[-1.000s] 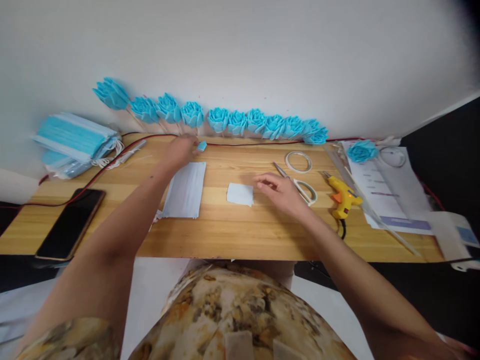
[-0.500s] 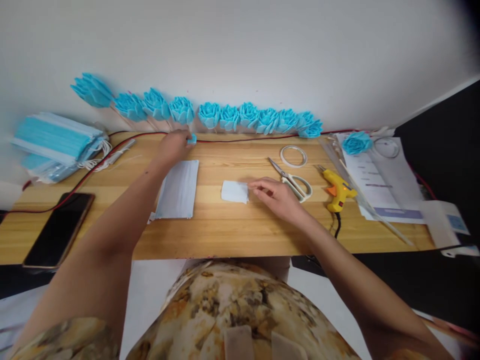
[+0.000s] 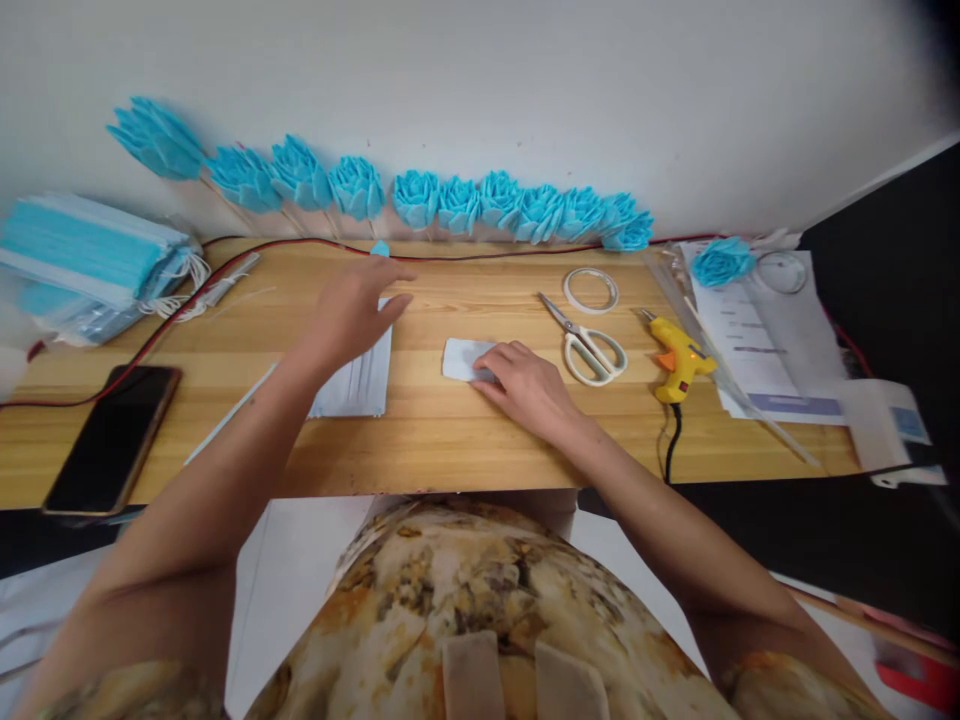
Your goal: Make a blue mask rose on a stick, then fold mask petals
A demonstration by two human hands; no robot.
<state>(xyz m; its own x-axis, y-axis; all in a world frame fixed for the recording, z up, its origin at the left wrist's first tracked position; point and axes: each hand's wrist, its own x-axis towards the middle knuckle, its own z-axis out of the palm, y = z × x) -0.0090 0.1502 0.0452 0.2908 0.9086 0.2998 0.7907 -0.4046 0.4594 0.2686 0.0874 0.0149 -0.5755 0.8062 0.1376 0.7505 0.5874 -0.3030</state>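
My left hand hovers over the flat pale face mask, its thumb and fingers apart and nothing between them. Just beyond it, a small blue piece lies at the back of the table by the red-and-black wire. My right hand has its thumb and fingertips closed at the right edge of a small white fabric piece, which lies flat on the wood. The hand hides part of that edge.
Several blue fabric flowers line the wall. Scissors, a tape roll and a yellow glue gun lie to the right. A phone and stacked masks are at left.
My left hand has let go of the small blue piece at the back and drawn nearer. My right hand has slid left, and its fingers have closed on the white fabric piece.
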